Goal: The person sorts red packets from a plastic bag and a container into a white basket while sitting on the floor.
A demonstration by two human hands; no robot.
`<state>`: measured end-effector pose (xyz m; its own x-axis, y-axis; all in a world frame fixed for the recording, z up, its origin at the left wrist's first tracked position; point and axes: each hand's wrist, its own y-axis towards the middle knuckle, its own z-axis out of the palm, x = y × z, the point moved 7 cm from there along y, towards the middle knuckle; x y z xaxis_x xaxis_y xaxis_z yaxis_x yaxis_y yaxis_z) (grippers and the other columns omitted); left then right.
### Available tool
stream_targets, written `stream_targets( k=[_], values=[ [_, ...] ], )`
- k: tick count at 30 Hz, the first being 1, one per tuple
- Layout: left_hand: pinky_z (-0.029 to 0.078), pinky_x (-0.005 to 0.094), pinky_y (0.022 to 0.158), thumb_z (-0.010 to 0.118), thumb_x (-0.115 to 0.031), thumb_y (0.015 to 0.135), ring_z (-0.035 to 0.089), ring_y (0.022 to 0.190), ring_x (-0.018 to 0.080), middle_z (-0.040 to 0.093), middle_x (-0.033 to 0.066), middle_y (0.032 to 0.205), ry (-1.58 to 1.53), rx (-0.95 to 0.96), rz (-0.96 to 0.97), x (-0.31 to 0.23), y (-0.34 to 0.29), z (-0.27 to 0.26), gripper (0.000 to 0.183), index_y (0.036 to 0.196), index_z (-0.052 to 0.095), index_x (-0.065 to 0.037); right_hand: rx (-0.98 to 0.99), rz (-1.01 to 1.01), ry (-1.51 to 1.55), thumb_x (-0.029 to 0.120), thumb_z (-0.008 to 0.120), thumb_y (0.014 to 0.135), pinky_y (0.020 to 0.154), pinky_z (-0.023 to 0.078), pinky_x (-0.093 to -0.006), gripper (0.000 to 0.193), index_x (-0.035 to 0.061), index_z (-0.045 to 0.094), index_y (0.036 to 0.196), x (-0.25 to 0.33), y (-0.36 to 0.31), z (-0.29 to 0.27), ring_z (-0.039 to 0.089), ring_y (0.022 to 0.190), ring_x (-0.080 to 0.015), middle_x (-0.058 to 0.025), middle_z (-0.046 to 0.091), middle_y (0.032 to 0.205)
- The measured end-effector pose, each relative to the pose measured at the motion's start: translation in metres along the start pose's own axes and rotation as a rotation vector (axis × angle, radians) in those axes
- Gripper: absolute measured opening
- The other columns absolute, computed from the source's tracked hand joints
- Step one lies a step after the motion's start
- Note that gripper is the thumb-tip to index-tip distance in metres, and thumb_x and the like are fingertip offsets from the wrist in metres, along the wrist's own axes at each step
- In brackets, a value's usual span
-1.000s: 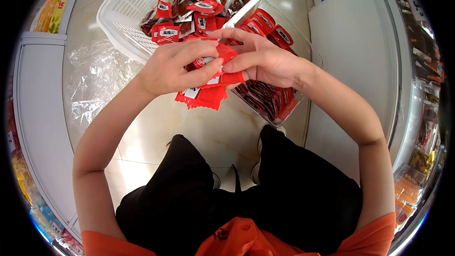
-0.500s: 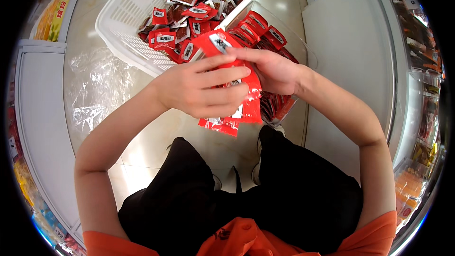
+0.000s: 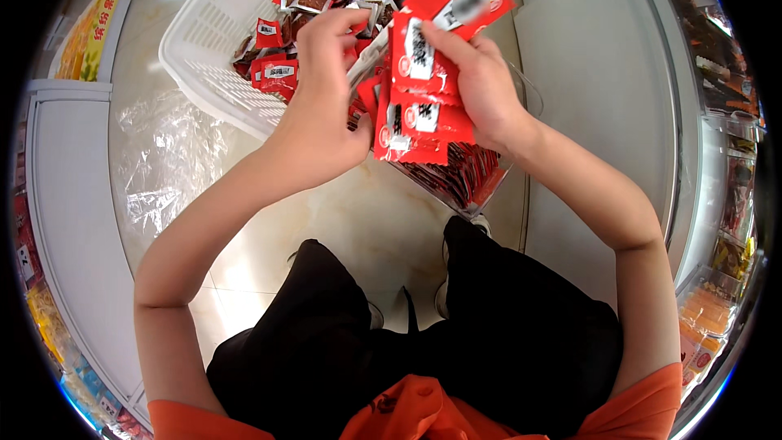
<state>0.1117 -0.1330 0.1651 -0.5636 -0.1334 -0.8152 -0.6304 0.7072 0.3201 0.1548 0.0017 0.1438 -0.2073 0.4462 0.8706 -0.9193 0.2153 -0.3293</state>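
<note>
Several flat red snack packets (image 3: 423,73) with white labels are fanned out in my right hand (image 3: 489,94), its thumb pressed on top of them. My left hand (image 3: 322,106) is just left of the packets, fingers and thumb spread apart in a curve, with nothing seen between them. Beyond the hands is a white slatted plastic basket (image 3: 191,41) with a heap of loose red packets (image 3: 281,72), some showing brown contents. A clear plastic box (image 3: 533,98) stands against the basket's right side, partly hidden by my right hand. Red packets (image 3: 456,175) stand in rows inside it.
Crumpled clear plastic wrap (image 3: 167,155) lies on the shiny floor (image 3: 350,220) at the left. A white cabinet (image 3: 73,195) flanks me on the left, another white unit (image 3: 586,90) on the right. Shelves of packaged goods (image 3: 725,195) line the far right. My knees are below the box.
My left hand has come off the packets, opened and moved up and left. The right hand has lifted the packets away from me, and they now lie more fanned out.
</note>
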Motion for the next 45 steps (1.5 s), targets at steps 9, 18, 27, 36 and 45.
stream_targets(
  k=[9,18,27,36,45],
  values=[
    [0.052,0.0613,0.081,0.045,-0.012,0.073,0.055,0.112,0.0388,0.053,0.0208,0.122,-1.819,0.411,-0.61,-0.011,-0.017,0.033,0.059,0.131,0.041,0.001,0.091,-0.264,-0.094,0.019,0.053,0.094,0.066,0.048,-0.0276,0.024,-0.0029,0.062,0.092,0.018,-0.004,0.034,0.059,0.069,-0.0107,-0.0059,0.066,0.081],
    [0.061,0.0435,0.059,0.053,-0.024,0.091,0.065,0.097,0.0299,0.062,0.0172,0.113,-1.181,0.355,-0.836,0.002,-0.017,0.034,0.047,0.129,0.043,0.002,0.156,-0.374,-0.38,0.02,0.06,0.09,0.063,0.05,-0.0287,0.025,-0.0031,0.058,0.098,0.023,0.002,0.024,0.061,0.072,-0.0135,-0.0075,0.063,0.088],
    [0.062,0.0438,0.059,0.044,-0.006,0.081,0.057,0.112,0.0363,0.046,0.021,0.133,-1.343,0.412,-0.657,0.007,-0.003,0.014,0.059,0.137,0.031,0.007,-0.024,-0.356,-0.489,0.02,0.061,0.091,0.068,0.046,-0.0243,0.017,0.003,0.063,0.092,0.071,0.025,-0.021,0.056,0.071,-0.0061,-0.0017,0.063,0.079],
    [0.061,0.0466,0.057,0.041,-0.028,0.09,0.062,0.098,0.0401,0.052,0.0346,0.117,-1.58,0.318,-0.559,0.036,0.015,-0.003,0.056,0.132,0.036,0.008,-0.143,-0.124,-1.563,0.008,0.057,0.08,0.071,0.051,-0.0397,0.015,-0.0048,0.064,0.081,-0.001,0.044,-0.145,0.065,0.072,-0.0331,-0.0216,0.065,0.076],
    [0.06,0.0469,0.071,0.053,-0.015,0.086,0.063,0.098,0.0296,0.06,0.0192,0.113,-1.479,0.153,-0.811,0.078,0.002,0.0,0.044,0.125,0.045,0.004,-0.277,-0.368,-1.569,0.009,0.06,0.08,0.071,0.049,-0.0462,0.011,-0.0008,0.064,0.076,-0.026,0.046,-0.152,0.061,0.073,-0.0409,-0.0219,0.063,0.076]
  ],
)
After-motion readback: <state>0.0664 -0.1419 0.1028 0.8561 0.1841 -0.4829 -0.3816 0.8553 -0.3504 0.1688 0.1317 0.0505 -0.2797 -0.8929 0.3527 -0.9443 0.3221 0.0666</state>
